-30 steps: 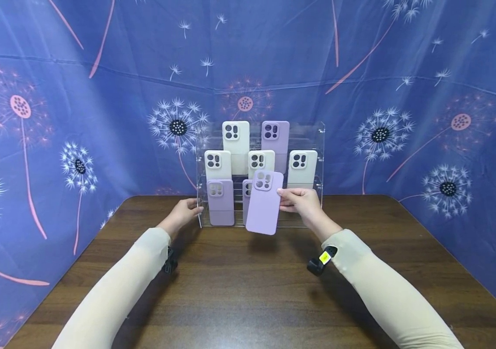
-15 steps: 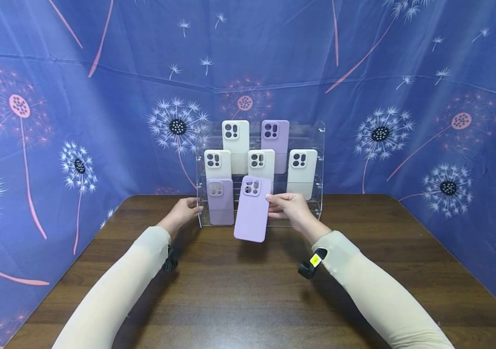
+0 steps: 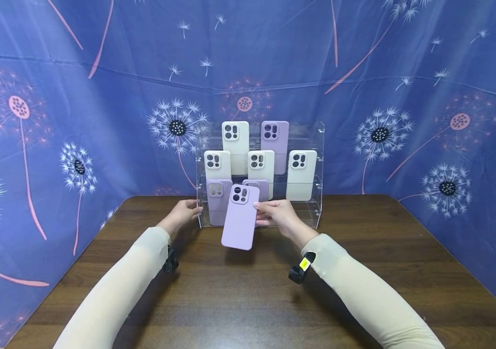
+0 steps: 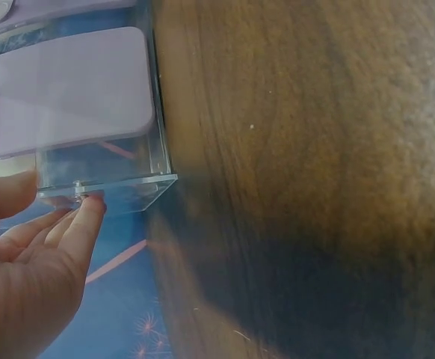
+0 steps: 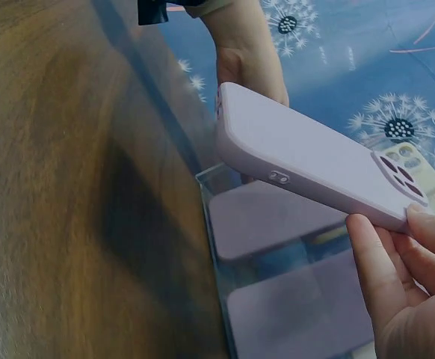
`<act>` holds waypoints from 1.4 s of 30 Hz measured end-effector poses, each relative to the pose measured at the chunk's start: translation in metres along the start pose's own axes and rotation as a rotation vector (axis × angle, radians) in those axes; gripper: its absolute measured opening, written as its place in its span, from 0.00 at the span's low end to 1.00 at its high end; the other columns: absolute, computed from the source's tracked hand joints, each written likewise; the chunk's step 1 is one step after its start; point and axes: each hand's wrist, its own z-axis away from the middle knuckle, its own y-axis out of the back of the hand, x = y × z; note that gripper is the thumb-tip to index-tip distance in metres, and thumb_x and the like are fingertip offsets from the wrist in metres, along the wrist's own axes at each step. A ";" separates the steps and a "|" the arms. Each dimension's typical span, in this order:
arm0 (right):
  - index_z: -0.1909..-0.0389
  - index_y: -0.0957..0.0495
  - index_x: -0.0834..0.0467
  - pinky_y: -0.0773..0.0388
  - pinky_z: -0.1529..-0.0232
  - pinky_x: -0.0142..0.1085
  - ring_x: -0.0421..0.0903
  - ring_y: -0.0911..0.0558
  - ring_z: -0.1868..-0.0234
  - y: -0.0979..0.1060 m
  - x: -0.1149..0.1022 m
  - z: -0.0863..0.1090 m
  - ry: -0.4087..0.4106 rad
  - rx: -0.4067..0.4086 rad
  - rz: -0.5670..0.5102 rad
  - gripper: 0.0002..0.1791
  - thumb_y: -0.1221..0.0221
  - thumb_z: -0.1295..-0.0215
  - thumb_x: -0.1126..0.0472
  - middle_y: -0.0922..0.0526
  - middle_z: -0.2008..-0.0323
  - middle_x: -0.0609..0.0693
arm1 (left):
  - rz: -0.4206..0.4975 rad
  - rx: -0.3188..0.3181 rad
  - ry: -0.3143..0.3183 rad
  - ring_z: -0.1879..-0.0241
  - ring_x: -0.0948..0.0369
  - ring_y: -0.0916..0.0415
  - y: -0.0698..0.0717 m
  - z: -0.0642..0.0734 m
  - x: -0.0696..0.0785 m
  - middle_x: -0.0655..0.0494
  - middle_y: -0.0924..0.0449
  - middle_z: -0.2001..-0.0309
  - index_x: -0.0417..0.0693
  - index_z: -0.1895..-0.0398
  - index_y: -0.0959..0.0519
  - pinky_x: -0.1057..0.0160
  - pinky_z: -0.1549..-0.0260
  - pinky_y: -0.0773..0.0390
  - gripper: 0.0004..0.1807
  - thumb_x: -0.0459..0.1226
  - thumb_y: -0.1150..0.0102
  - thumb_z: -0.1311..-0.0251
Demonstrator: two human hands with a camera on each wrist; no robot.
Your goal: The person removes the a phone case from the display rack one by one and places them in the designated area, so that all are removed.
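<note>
My right hand (image 3: 277, 215) pinches a lilac phone case (image 3: 240, 218) by its edge near the camera cutouts. The case hangs tilted in front of a clear acrylic display stand (image 3: 297, 211), above the table. In the right wrist view the thumb and fingers (image 5: 374, 262) meet at the case's side. My left hand (image 3: 183, 214) grips the stand's left side panel; in the left wrist view its thumb and fingers (image 4: 79, 232) lie on either side of that panel. Two lilac cases stand in the bottom tier, a left one (image 3: 214, 203) and a middle one (image 3: 264, 186), partly hidden.
The upper tiers bear white cases, among them a right one (image 3: 301, 179) and a top one (image 3: 235, 140), plus a lilac case (image 3: 275, 140) at the top. A brown wooden table (image 3: 230, 300) carries the stand. Behind hangs a blue dandelion-print cloth (image 3: 134, 106).
My right hand has moved left and down towards me with the lilac case, uncovering part of the middle lilac case in the bottom tier. The left hand has stayed on the stand.
</note>
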 end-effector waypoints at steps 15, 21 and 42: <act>0.56 0.20 0.76 0.11 0.65 0.39 0.41 0.16 0.77 -0.029 0.025 -0.007 -0.097 -0.057 0.022 0.15 0.38 0.36 0.66 0.17 0.80 0.50 | 0.130 -0.100 -0.095 0.52 0.59 0.20 0.020 -0.072 -0.070 0.42 0.20 0.48 0.30 0.39 0.28 0.62 0.49 0.16 0.25 0.37 0.41 0.34; 0.58 0.20 0.76 0.11 0.67 0.38 0.42 0.17 0.79 -0.041 0.039 -0.015 -0.136 -0.068 0.000 0.13 0.39 0.35 0.67 0.18 0.81 0.51 | 0.049 -0.051 0.010 0.38 0.47 0.30 0.004 -0.028 -0.021 0.30 0.32 0.37 0.23 0.34 0.39 0.52 0.34 0.28 0.25 0.31 0.55 0.28; 0.64 0.20 0.74 0.11 0.66 0.40 0.44 0.18 0.81 -0.080 0.067 -0.028 -0.274 -0.125 0.049 0.08 0.39 0.37 0.70 0.20 0.83 0.54 | 0.006 -0.056 0.018 0.32 0.41 0.38 0.000 -0.007 -0.002 0.28 0.39 0.33 0.22 0.32 0.43 0.50 0.31 0.33 0.25 0.32 0.59 0.26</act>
